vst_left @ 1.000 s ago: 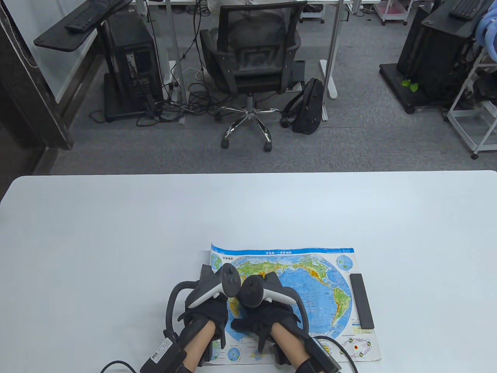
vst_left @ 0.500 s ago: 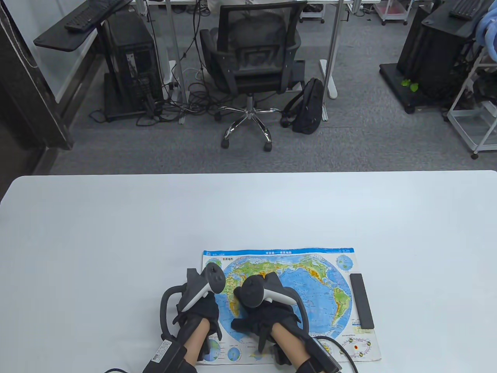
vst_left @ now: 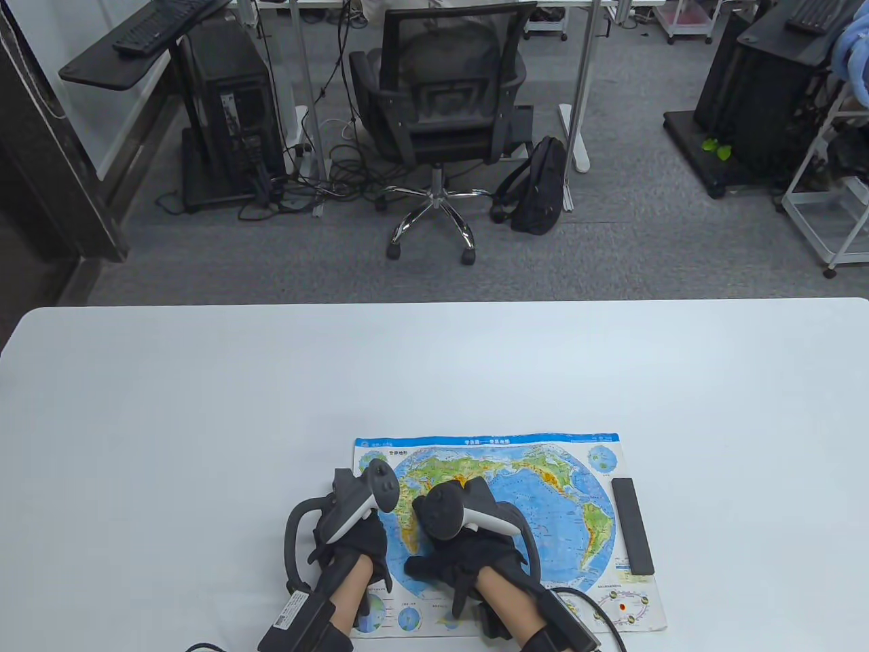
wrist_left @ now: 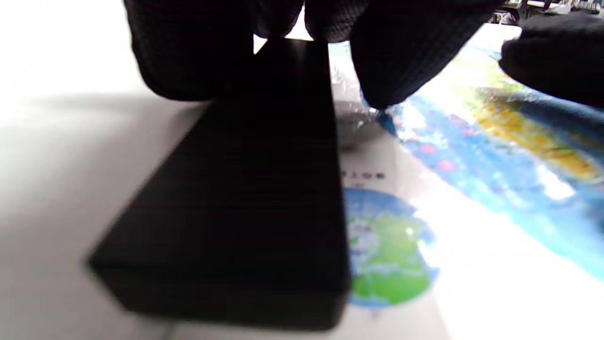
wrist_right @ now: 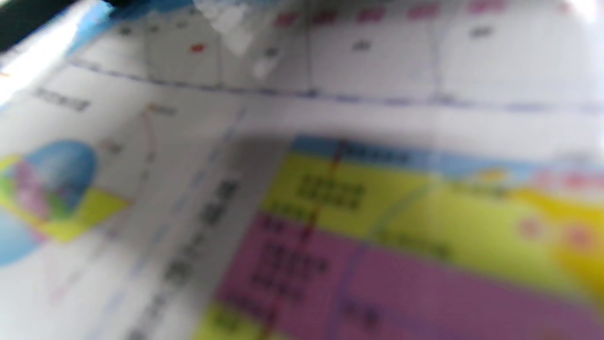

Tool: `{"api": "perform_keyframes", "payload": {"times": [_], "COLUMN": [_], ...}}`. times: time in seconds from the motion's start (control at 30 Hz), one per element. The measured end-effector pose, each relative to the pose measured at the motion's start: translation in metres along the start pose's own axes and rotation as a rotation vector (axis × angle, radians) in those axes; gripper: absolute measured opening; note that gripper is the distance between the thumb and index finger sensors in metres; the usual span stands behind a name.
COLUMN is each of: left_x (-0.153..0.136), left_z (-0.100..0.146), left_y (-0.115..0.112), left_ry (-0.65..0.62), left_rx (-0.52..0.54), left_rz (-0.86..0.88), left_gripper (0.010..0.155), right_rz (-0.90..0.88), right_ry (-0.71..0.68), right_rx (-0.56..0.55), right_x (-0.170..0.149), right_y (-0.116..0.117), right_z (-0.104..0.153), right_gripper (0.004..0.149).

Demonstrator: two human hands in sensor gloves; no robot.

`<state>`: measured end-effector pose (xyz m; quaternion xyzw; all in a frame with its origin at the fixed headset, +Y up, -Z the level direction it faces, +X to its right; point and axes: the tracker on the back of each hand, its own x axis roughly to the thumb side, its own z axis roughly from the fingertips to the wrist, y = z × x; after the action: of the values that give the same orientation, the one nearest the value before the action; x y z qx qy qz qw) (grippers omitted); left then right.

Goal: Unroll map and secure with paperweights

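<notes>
The world map [vst_left: 543, 489] lies unrolled and flat on the white table [vst_left: 204, 421]. One black bar paperweight [vst_left: 633, 526] lies along the map's right edge. My left hand [vst_left: 353, 540] is at the map's left edge; in the left wrist view its fingers [wrist_left: 188, 52] grip a second black bar paperweight [wrist_left: 245, 198] low over the left margin of the map [wrist_left: 472, 141]. That bar is hidden under the hand in the table view. My right hand [vst_left: 465, 560] rests palm down on the map's lower middle. The right wrist view shows only the blurred map [wrist_right: 330, 226] close up.
The table's near edge is just below the map. An office chair [vst_left: 438, 102] and a black backpack [vst_left: 540, 187] stand on the floor beyond the table's far edge.
The map's left edge, curled up a second ago, now lies flat. My left hand moved left to that edge and then slightly back right. The right hand has hardly moved.
</notes>
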<state>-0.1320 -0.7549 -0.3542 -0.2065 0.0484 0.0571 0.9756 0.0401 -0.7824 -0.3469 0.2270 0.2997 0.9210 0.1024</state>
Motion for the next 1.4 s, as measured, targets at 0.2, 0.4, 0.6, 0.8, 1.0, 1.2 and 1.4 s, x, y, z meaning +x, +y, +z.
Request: {"api": "perform_keyframes", "payload": {"times": [0.2, 0.4, 0.6, 0.8, 1.0, 1.2, 1.4], "left_x": [-0.002, 0.015, 0.032, 0.041, 0.045, 0.046, 0.042], "left_z": [0.025, 0.073, 0.105, 0.118, 0.114, 0.094, 0.079], "left_y": [0.042, 0.089, 0.095, 0.07, 0.038, 0.01, -0.012], "left_ry": [-0.098, -0.374, -0.619, -0.816, -0.87, -0.832, -0.799], "left_rx": [0.12, 0.315, 0.401, 0.419, 0.421, 0.341, 0.258], "left_rz": [0.161, 0.388, 0.542, 0.687, 0.713, 0.691, 0.67], "left_gripper": [0.075, 0.077, 0.077, 0.079, 0.081, 0.083, 0.085], "right_rz": [-0.123, -0.223, -0.312, -0.358, -0.385, -0.407, -0.454], "right_ry": [-0.069, -0.155, -0.251, -0.298, -0.312, -0.299, -0.261], "right_rx": [-0.122, -0.319, -0.487, -0.567, -0.608, -0.604, -0.605], "right_x": [-0.013, -0.025, -0.039, -0.057, -0.072, -0.085, -0.1], "right_y": [-0.036, -0.079, -0.097, -0.079, -0.054, -0.031, -0.016], "right_z": [0.04, 0.106, 0.165, 0.189, 0.188, 0.172, 0.156], "right_gripper": [0.083, 0.082, 0.082, 0.082, 0.082, 0.082, 0.082]}}
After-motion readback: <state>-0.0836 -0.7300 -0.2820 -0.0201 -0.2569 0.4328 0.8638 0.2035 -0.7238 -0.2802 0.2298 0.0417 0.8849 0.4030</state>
